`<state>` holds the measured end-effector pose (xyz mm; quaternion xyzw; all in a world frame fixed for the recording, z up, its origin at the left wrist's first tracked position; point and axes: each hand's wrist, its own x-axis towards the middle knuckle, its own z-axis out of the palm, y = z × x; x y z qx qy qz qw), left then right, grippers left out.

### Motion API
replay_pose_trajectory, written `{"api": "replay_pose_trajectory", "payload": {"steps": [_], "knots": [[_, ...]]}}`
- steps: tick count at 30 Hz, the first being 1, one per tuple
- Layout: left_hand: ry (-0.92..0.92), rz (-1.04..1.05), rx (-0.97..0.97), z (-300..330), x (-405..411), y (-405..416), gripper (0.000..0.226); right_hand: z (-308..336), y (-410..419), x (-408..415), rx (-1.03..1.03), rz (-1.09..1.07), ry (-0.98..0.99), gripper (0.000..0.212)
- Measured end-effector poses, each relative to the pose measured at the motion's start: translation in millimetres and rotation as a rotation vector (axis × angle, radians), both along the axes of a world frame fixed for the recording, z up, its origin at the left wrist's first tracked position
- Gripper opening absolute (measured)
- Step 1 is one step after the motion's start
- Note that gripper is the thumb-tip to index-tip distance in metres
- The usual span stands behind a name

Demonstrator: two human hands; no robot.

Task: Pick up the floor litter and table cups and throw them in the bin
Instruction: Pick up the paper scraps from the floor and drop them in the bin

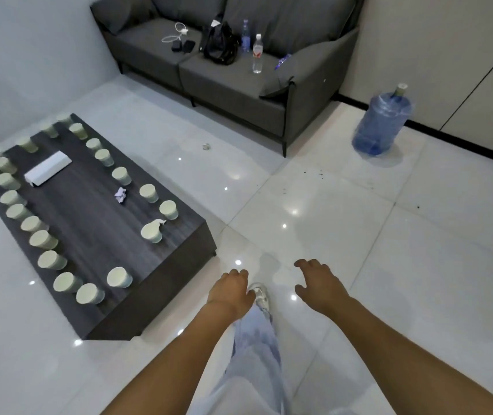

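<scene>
Loads left: cups [119, 277] ring the table [155, 295] at 10 o'clock, litter [206, 146] on floor at 12, no bin in sight. My left hand [230, 290] and right hand [317, 283] hang empty, fingers loosely curled.

1. Paper cups [151, 232] on the coffee table [161, 283]: twenty-one by my count, the far-corner one blurred.
2. Crumpled paper wads [120, 195] on the table: two.
3. White box [48, 168]: one.
4. Litter scrap [206, 146] on the floor: one.
5. Small bottles [257, 53] on the sofa [239, 94]: two.
6. Black bag [219, 40]: one.
7. Big water jug [381, 124]: one.
</scene>
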<state>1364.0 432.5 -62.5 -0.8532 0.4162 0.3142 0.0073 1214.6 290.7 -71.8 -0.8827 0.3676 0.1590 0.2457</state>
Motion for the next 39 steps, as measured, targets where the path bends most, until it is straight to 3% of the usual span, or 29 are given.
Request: {"api": "replay_pose_trajectory", "payload": {"steps": [10,20,27,32,39], "knots": [[0.026,0.026,-0.061,-2,157,-203,0.046,5,-202,157,-0.004,0.006,0.014,0.053],[0.04,0.18,-0.03,-9,302,-326,0.048,-3,-349,306,0.051,0.128,0.058,0.054],[0.037,0.308,-0.042,-8,439,-450,0.047,-9,-494,463,0.039,0.234,0.074,0.055],[0.039,0.452,-0.04,-4,522,-485,0.047,6,-557,588,0.023,0.352,0.097,0.054],[0.089,0.668,0.014,-30,638,-481,0.047,-17,-574,756,0.056,0.558,0.121,0.055]]}}
